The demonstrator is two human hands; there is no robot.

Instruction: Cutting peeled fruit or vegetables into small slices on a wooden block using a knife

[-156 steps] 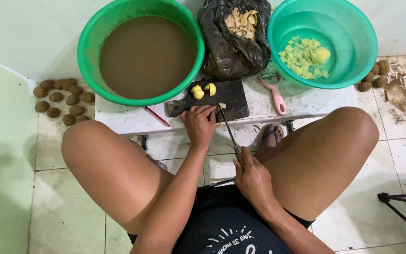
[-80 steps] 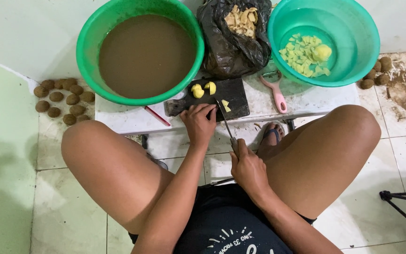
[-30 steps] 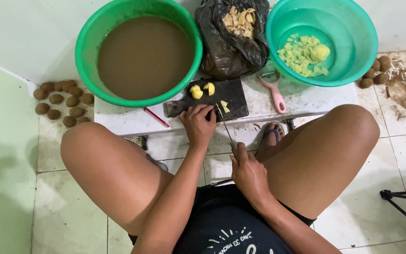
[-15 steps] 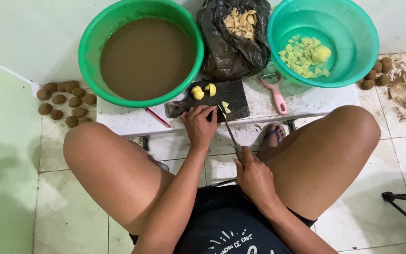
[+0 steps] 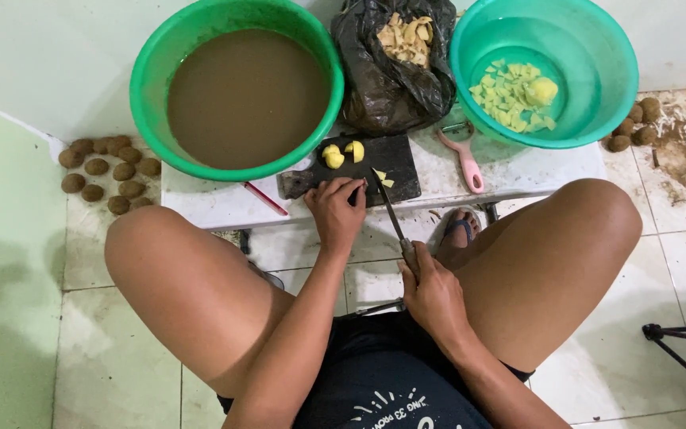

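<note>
Little has changed since half a second ago: your right hand point(image 5: 436, 295) has drawn a touch lower, and the knife point(image 5: 391, 214) leans with its tip on the cutting board point(image 5: 395, 155).

Two green basins sit at the far edge of the low white table point(image 5: 200, 202). The left basin point(image 5: 156, 87) holds murky brown water; the right basin point(image 5: 597, 87) holds pale yellow slices and one whole peeled piece. Between them slumps one black plastic bag point(image 5: 387, 87), open at the top and full of tan peelings.

Your left hand point(image 5: 337, 213) presses down on the dark board's near edge, fingers curled together over something too hidden to tell. Your right hand is closed around the knife handle. Two yellow halves point(image 5: 343, 152) lie on the board's far side, with two small slices point(image 5: 383, 178) beside the blade.

One pink peeler point(image 5: 464, 159) lies to the right of the board, and one red stick point(image 5: 263, 199) to its left. About ten brown round tubers point(image 5: 109, 171) rest on the floor at left, and about four at right point(image 5: 635, 127).
</note>
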